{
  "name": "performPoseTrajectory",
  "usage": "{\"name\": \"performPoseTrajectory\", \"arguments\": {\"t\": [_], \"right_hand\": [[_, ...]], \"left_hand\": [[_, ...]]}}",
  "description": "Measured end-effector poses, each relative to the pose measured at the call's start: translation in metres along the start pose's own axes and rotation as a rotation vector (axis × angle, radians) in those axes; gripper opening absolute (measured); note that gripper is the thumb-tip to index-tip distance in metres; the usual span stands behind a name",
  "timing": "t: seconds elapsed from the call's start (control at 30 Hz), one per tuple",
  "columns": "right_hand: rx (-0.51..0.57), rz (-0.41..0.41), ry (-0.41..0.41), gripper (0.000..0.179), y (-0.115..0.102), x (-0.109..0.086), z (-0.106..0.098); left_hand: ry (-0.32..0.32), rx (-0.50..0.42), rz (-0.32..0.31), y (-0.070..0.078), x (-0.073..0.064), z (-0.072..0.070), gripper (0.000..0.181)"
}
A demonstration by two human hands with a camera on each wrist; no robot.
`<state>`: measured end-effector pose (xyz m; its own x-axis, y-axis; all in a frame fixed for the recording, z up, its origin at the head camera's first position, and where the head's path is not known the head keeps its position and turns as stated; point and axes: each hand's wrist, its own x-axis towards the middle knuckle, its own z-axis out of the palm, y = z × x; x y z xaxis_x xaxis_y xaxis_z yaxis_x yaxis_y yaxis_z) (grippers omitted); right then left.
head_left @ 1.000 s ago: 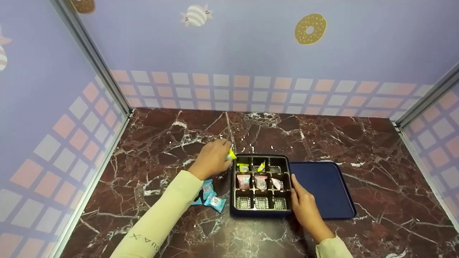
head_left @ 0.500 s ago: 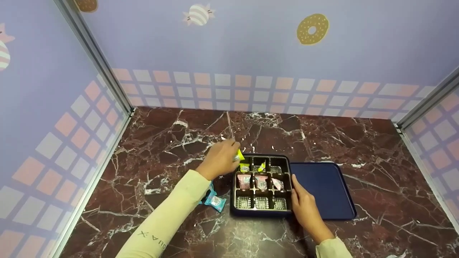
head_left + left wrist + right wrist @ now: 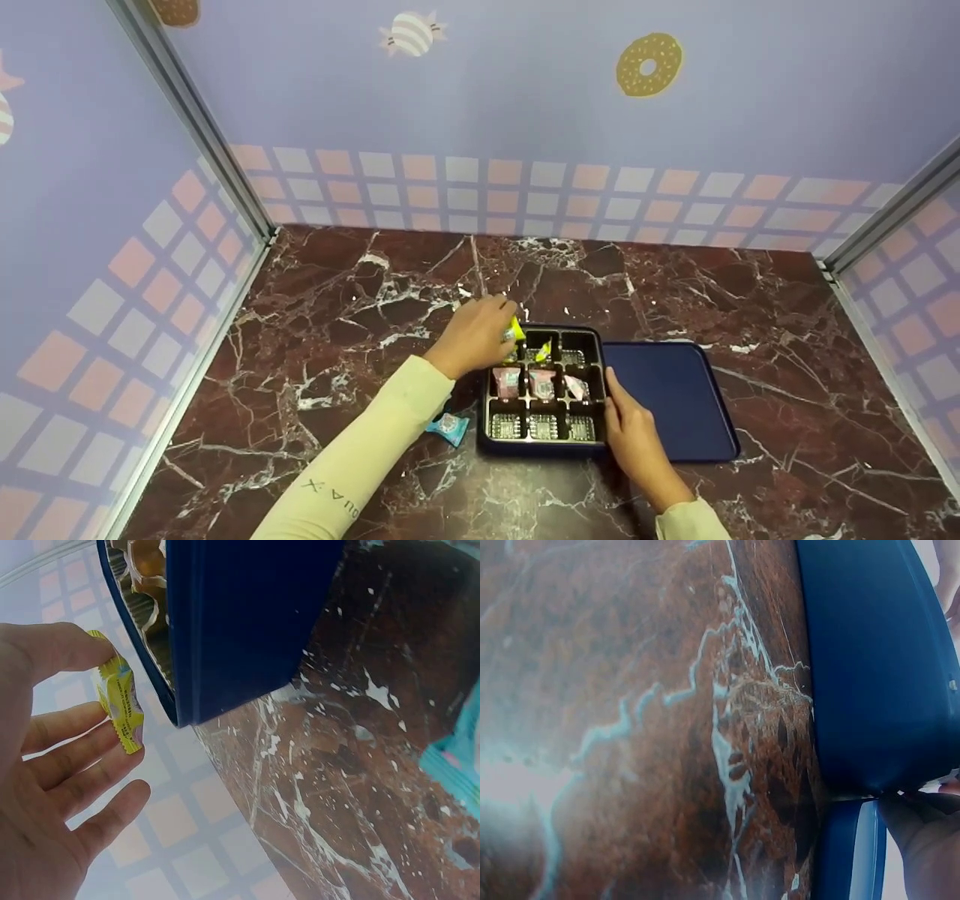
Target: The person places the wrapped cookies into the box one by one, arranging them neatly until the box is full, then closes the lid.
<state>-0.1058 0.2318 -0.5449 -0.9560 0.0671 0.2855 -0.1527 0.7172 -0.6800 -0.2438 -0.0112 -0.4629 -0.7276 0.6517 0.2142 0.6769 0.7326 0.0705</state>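
Observation:
Between its thumb and fingers, my left hand (image 3: 476, 334) pinches a yellow wrapped candy (image 3: 122, 701) above the back left of the dark blue box (image 3: 544, 452). That box has a black divided insert. Another yellow candy (image 3: 544, 350) sits in the back middle compartment, and pink candies (image 3: 541, 384) lie in the middle row. The front row shows bare ribbed bottoms. Along the box's right wall, my right hand (image 3: 637, 442) rests with its fingers extended against the side. The back left compartment is mostly hidden by my left hand.
A dark blue lid (image 3: 679, 405) lies on the marbled table (image 3: 360, 322), right of the box. Blue wrapped candies (image 3: 448, 427) lie left of the box, partly covered by my left sleeve (image 3: 360, 450). Patterned panels (image 3: 517, 90) stand behind and at both sides.
My left hand has moved right with the yellow candy, from beside the box to over its back left corner. The right hand stays at the box's right side.

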Motion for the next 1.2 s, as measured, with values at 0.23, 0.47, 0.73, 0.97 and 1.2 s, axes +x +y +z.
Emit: {"name": "performPoseTrajectory", "arguments": {"t": [0.23, 0.47, 0.73, 0.97, 1.2], "right_hand": [[-0.005, 0.0, 0.006, 0.047, 0.0, -0.001, 0.002], [-0.008, -0.011, 0.019, 0.048, 0.001, -0.001, 0.002], [-0.006, -0.012, 0.02, 0.048, 0.002, -0.001, 0.002], [-0.001, -0.017, 0.027, 0.048, 0.001, -0.001, -0.001], [-0.004, 0.0, 0.011, 0.049, 0.0, -0.001, 0.002]], "left_hand": [[-0.017, 0.026, 0.019, 0.007, 0.005, 0.004, 0.03], [-0.042, 0.029, 0.032, 0.015, 0.01, 0.005, 0.035], [-0.09, 0.047, 0.042, 0.024, 0.017, 0.006, 0.036], [-0.099, 0.042, 0.069, 0.031, 0.021, 0.006, 0.034], [-0.119, 0.039, 0.068, 0.034, 0.023, 0.004, 0.035]]}}
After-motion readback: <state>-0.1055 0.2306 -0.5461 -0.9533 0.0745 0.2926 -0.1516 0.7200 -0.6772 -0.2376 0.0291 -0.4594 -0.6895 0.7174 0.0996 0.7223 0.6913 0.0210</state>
